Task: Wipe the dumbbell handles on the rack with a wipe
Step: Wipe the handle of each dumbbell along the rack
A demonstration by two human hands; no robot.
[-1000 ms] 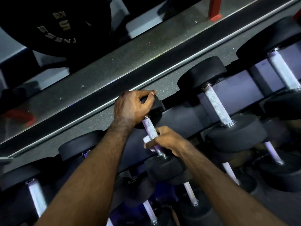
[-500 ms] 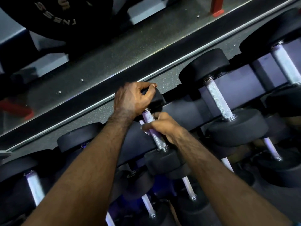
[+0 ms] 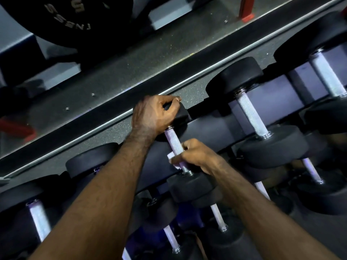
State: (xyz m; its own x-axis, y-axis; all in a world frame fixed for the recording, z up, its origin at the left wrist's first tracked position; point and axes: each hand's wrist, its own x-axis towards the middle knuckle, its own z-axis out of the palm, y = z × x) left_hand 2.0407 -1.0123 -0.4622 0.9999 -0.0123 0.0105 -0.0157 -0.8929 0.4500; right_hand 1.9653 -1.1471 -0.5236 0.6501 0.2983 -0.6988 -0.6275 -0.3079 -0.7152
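Note:
A small black dumbbell lies on the top shelf of the rack (image 3: 210, 128), its knurled metal handle (image 3: 173, 140) slanting toward me. My left hand (image 3: 154, 114) grips the dumbbell's far black head (image 3: 183, 114) from above. My right hand (image 3: 197, 155) is curled round the lower half of the handle and holds a white wipe (image 3: 171, 158) against it. A corner of the wipe sticks out to the left of my fingers. The near head (image 3: 189, 186) sits just below my right hand.
A larger dumbbell (image 3: 251, 117) lies to the right, and another (image 3: 326, 74) lies at the far right. More dumbbells fill the left end (image 3: 38, 220) and the lower shelf (image 3: 217, 216). Speckled floor and a big black weight plate (image 3: 78, 19) are behind the rack.
My right hand with the wipe has slid back down the handle from near the far head toward the near head. The left hand has kept its hold on the far head.

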